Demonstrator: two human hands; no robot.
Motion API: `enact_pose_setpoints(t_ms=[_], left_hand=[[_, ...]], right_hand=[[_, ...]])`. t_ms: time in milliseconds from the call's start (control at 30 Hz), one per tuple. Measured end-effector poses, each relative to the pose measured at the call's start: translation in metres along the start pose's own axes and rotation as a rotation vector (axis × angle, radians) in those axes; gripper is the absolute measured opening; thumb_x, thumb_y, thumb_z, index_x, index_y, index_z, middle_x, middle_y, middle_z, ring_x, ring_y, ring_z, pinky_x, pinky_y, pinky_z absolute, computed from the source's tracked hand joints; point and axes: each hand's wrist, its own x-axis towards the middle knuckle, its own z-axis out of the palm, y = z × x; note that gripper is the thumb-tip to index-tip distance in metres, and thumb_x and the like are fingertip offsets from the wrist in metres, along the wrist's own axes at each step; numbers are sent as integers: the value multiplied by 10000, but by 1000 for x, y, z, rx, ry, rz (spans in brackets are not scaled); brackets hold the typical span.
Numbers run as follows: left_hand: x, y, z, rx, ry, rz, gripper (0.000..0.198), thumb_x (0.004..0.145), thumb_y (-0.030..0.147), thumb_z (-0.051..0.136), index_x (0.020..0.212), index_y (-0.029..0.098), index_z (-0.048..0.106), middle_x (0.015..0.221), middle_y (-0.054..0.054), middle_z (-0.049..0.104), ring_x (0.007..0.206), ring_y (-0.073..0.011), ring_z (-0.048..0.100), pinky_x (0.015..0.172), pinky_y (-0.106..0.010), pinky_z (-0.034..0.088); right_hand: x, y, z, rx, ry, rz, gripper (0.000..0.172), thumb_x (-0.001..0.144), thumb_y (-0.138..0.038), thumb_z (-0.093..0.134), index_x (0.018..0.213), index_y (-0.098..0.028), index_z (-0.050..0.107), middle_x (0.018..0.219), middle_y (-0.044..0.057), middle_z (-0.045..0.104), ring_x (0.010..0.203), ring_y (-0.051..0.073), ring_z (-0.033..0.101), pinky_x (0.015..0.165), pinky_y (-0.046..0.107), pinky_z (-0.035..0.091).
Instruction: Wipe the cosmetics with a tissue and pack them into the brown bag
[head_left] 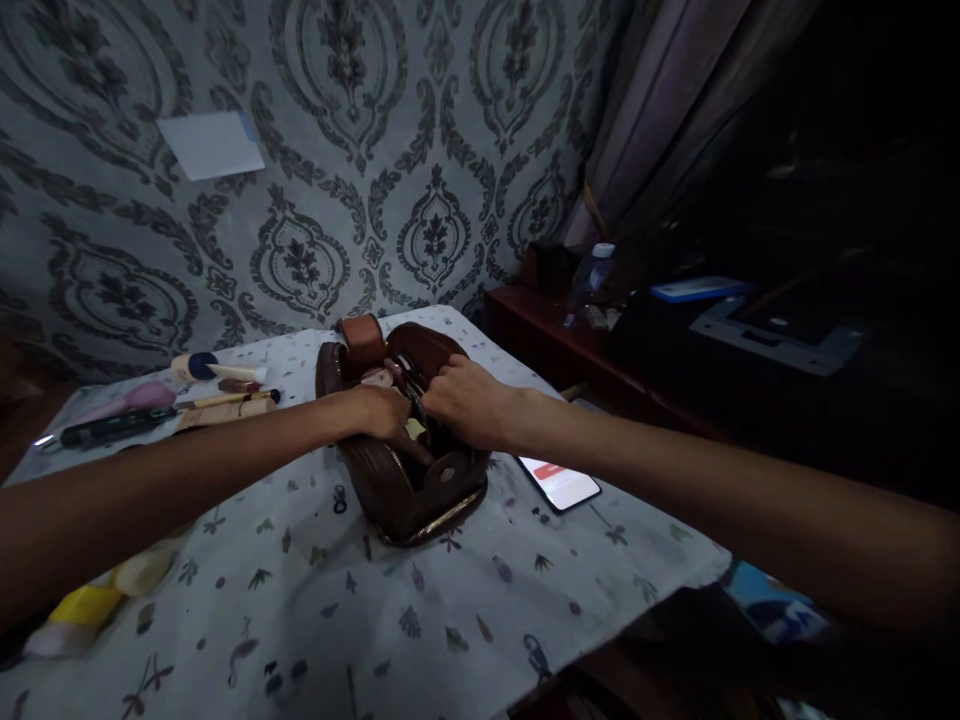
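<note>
A brown leather pouch (409, 480) with a gold zipper stands open in the middle of the table. My left hand (379, 410) reaches into its opening from the left, fingers curled and partly hidden inside. From the right, my right hand (469, 400) is closed on the pouch's upper edge, fingertips tucked in among small items that I cannot make out.
A phone (559, 482) with a lit screen lies just right of the pouch. Brushes and a tube (217, 372) and a dark pen-like item (112, 428) lie at the table's back left. Yellow sponges (82, 610) sit at the front left. The printed tablecloth (420, 620) covers the table; a dark cabinet (570, 350) stands right.
</note>
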Motion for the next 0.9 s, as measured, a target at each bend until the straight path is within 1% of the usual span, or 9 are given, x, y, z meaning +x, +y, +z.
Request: enact_pose_setpoints(t_ms=[67, 100, 200, 367, 500, 600, 700, 800, 900], left_hand=[[0, 5, -2, 78, -102, -60, 529, 743, 606, 679, 947, 127, 774, 953, -159, 764, 851, -288, 699, 706, -297, 488], [0, 7, -3, 92, -125, -81, 535, 755, 598, 673, 987, 125, 767, 1000, -167, 758, 893, -300, 699, 728, -305, 492], [0, 9, -3, 49, -93, -57, 479, 735, 546, 712, 969, 132, 764, 968, -144, 763, 888, -292, 700, 747, -301, 498], [4, 0, 8, -8, -8, 50, 437, 725, 458, 730, 1024, 139, 737, 957, -95, 763, 868, -240, 692, 738, -259, 493], [6, -4, 14, -51, 0, 26, 399, 714, 425, 748, 994, 141, 736, 888, -67, 756, 814, -216, 691, 727, -246, 492], [5, -3, 14, -45, -28, -32, 399, 717, 461, 748, 936, 127, 739, 865, -79, 750, 799, -229, 692, 691, -254, 493], [4, -2, 11, -28, -47, -22, 412, 738, 469, 737, 943, 112, 733, 904, -102, 752, 822, -243, 692, 690, -267, 494], [1, 0, 6, -28, -58, -19, 433, 724, 477, 748, 940, 103, 737, 915, -125, 751, 831, -270, 697, 703, -290, 506], [-3, 5, 0, 33, -77, -81, 503, 712, 516, 745, 998, 102, 736, 1022, -168, 736, 931, -322, 693, 749, -331, 528]], right_hand=[[0, 0, -1, 4, -7, 0, 182, 855, -89, 601, 999, -126, 706, 1079, 137, 742, 1073, 250, 671, 850, 340, 388], [0, 0, -1, 6, -7, 1, 181, 856, -88, 601, 999, -123, 705, 1081, 140, 741, 1079, 253, 669, 855, 342, 385], [1, 1, 2, 15, -2, 0, 169, 875, -102, 585, 994, -116, 705, 1075, 146, 741, 1087, 264, 664, 867, 353, 378], [4, 2, 8, 22, 8, 3, 128, 864, -116, 604, 943, -130, 704, 1043, 146, 742, 1077, 271, 660, 846, 359, 369], [5, 1, 10, 11, 18, -1, 148, 869, -118, 595, 979, -127, 694, 1057, 141, 729, 1087, 287, 642, 830, 365, 364], [5, 2, 9, 8, 13, -11, 134, 860, -114, 604, 964, -123, 688, 1048, 138, 722, 1082, 299, 634, 832, 375, 367], [3, 3, 6, 32, 15, -29, 153, 868, -119, 596, 994, -115, 684, 1069, 141, 711, 1085, 307, 626, 839, 380, 369], [-2, 5, 0, 61, 19, -39, 173, 876, -127, 594, 1026, -106, 677, 1088, 148, 696, 1092, 310, 608, 833, 375, 372], [-12, 7, -4, 77, 65, -57, 194, 874, -148, 618, 1052, -88, 661, 1075, 161, 674, 1057, 297, 594, 816, 365, 375]])
